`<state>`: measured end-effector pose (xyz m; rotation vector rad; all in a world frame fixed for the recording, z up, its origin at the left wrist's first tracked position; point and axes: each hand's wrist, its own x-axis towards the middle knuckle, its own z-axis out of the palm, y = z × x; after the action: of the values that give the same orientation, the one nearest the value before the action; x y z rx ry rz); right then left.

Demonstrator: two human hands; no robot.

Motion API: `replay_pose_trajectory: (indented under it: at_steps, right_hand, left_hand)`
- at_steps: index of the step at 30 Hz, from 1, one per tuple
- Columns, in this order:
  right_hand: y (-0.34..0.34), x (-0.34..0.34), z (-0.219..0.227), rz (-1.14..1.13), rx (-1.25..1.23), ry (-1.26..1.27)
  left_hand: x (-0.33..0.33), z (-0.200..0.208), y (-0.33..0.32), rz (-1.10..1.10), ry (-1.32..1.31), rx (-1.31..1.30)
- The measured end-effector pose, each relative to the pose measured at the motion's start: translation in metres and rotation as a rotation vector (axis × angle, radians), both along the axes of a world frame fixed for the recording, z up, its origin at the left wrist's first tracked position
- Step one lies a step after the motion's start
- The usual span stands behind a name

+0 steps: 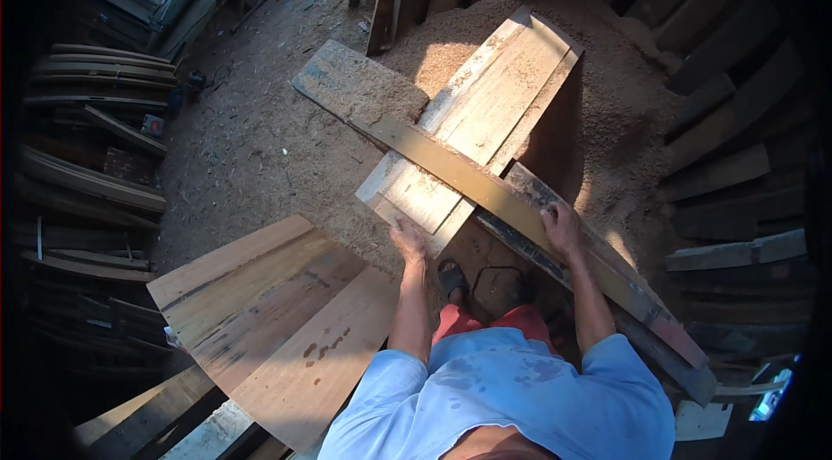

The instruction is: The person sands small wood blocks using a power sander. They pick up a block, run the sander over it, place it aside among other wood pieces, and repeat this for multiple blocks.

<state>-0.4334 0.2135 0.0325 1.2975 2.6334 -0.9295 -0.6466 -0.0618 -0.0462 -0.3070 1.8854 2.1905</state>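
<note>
A pale wooden panel point(498, 100) with lengthwise grooves lies tilted on a sawdust-covered bench plank point(364, 83). Across the panel's top runs a long, narrow yellow-brown board point(451, 167), reaching toward my right side. My left hand point(410, 241) is closed on the panel's near end, its fingers over the edge. Further right, my right hand point(563, 233) grips the long board along its edge. The undersides of both pieces, and the fingertips beneath them, are hidden.
Several wide boards point(286, 304) fan out at my left. Stacked planks point(100, 174) line the left side, and more boards point(737, 243) lean along the right. Sawdust point(598, 96) heaps around the bench. My sandalled foot point(452, 280) shows below the panel.
</note>
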Motion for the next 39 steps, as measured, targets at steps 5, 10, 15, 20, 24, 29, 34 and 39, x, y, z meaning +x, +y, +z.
replay_pose_trajectory:
  at_steps: [5, 10, 15, 20, 24, 29, 34, 39]
  right_hand:
    - [-0.017, 0.076, 0.000, -0.228, 0.094, -0.080]
    - [-0.009, 0.085, -0.002, -0.246, 0.075, -0.069]
    - [-0.026, 0.092, -0.012, -0.288, 0.029, -0.047]
    - [-0.023, 0.088, -0.012, -0.317, -0.010, -0.079]
    - [-0.014, 0.087, -0.007, -0.336, -0.054, -0.103]
    - [-0.011, 0.086, -0.031, -0.355, 0.068, -0.032]
    - [-0.015, 0.085, -0.013, -0.313, 0.191, 0.108]
    - [-0.038, 0.098, 0.001, -0.083, 0.118, -0.133]
  left_hand:
    - [-0.017, -0.046, -0.019, -0.068, -0.006, -0.133]
    - [-0.008, -0.018, -0.012, -0.195, -0.064, 0.135]
    - [-0.012, 0.002, -0.010, -0.170, -0.223, 0.017]
    - [-0.012, 0.029, -0.005, -0.182, -0.245, 0.014]
    - [-0.018, 0.009, -0.012, -0.187, -0.276, 0.037]
    - [-0.013, 0.000, -0.007, -0.173, -0.300, 0.198]
    - [-0.032, -0.029, -0.020, -0.076, -0.186, 0.131]
    - [-0.024, -0.014, -0.015, -0.125, -0.109, 0.238]
